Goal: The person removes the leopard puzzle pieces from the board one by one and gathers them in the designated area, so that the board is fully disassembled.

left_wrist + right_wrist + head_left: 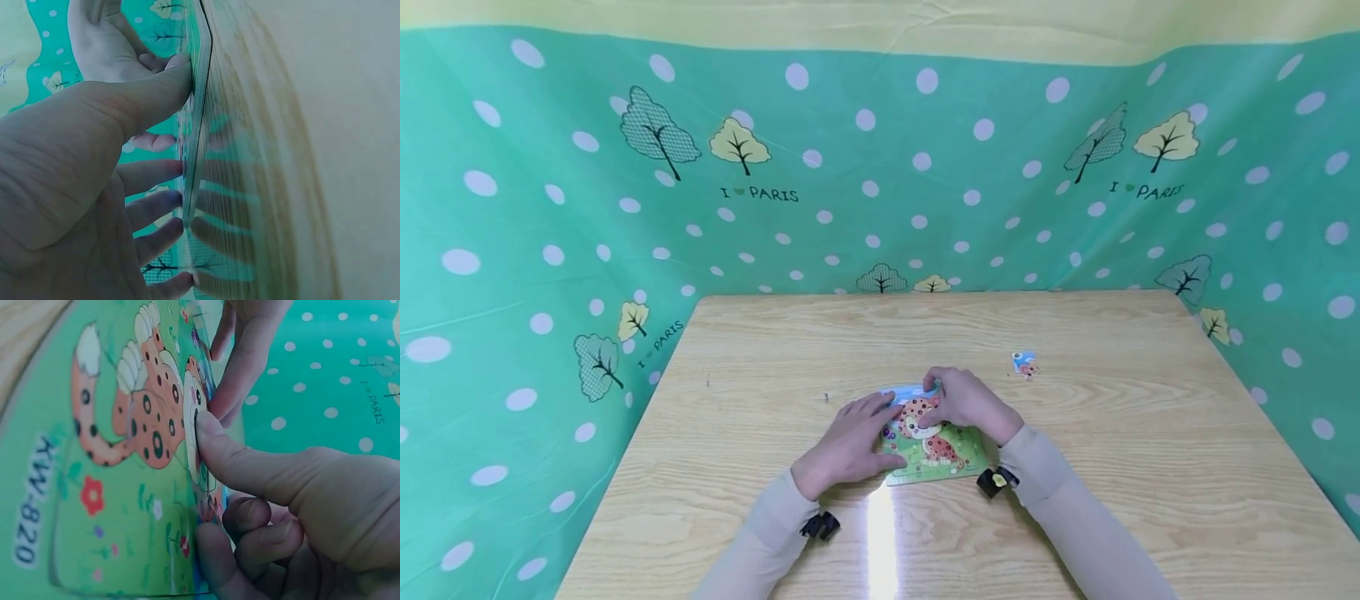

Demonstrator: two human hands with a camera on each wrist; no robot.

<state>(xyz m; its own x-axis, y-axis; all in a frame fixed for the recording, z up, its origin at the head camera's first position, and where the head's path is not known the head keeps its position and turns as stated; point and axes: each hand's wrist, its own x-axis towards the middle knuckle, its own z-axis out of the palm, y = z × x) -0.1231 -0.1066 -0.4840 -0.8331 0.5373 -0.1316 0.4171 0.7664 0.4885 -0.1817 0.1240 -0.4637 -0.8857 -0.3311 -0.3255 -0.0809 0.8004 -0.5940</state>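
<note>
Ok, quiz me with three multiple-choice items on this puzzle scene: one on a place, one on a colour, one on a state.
1. Where does the loose puzzle piece lie?
A. On the table, beyond and right of the puzzle board
B. On the board
C. In the left hand

2. What colour is the board's ground?
A. Red
B. Green
C. Black

3. What is the right hand doing?
A. Resting off the table
B. Holding the loose piece
C. Pressing a fingertip on the leopard picture

Answers: 1 A, the head view shows it alone on bare wood. 2 B, green shows around the leopard. 3 C, the right wrist view shows the fingertip on the leopard's face.
</note>
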